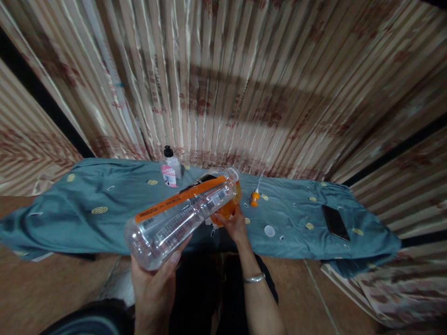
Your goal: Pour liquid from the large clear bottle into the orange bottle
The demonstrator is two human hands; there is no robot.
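Observation:
My left hand [155, 279] is closed around the lower part of a large clear plastic bottle [181, 218] with an orange and black label. The bottle is tilted, its neck pointing up and right, over or beside an orange container [226, 209]. My right hand [234, 224] grips that container; the bottle hides much of it, and I cannot tell whether the two openings touch. An orange spray or pump head [254, 199] with a thin pale tube lies on the cloth right of my right hand. Nearer to me is a round white cap [269, 231].
A blue-green cloth [293, 223] with pineapple prints covers the low table. At the back left stands a clear bottle [170, 170] with a black cap and pink label. A dark phone [335, 222] lies at the right. A pleated curtain [223, 93] hangs close behind.

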